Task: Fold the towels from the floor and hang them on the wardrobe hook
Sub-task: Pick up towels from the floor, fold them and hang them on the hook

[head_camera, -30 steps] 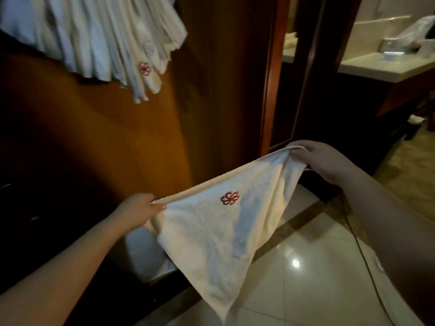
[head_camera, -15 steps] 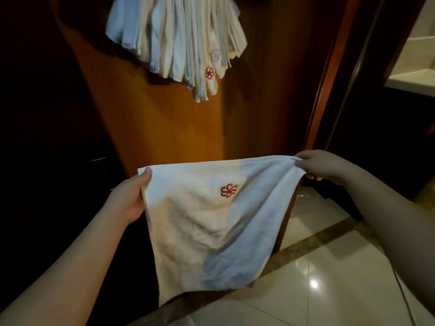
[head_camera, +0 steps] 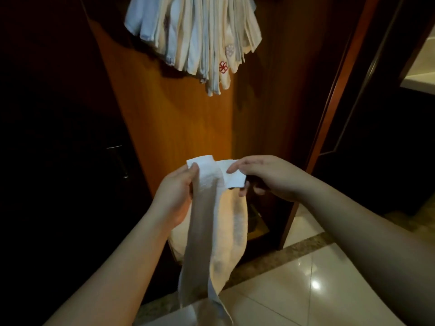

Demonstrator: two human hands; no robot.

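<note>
Two corners of one towel [head_camera: 213, 234] are brought together in front of the wardrobe panel [head_camera: 179, 128].

Its top edge is pinched by the left hand [head_camera: 175, 196] between thumb and curled fingers, while the other corner is nipped by the fingertips of the right hand [head_camera: 266, 176], just beside the first. It is judged light, soft and limp, so it is best taken by the matched corners, where the fold is kept aligned. A pale cream cloth is seen, doubled lengthwise and hanging slack toward the glossy floor tiles [head_camera: 294, 285]. Above, a bunch of hung towels [head_camera: 195, 38] is spread fanwise, one marked with a red emblem; the hook itself is hidden.
</note>
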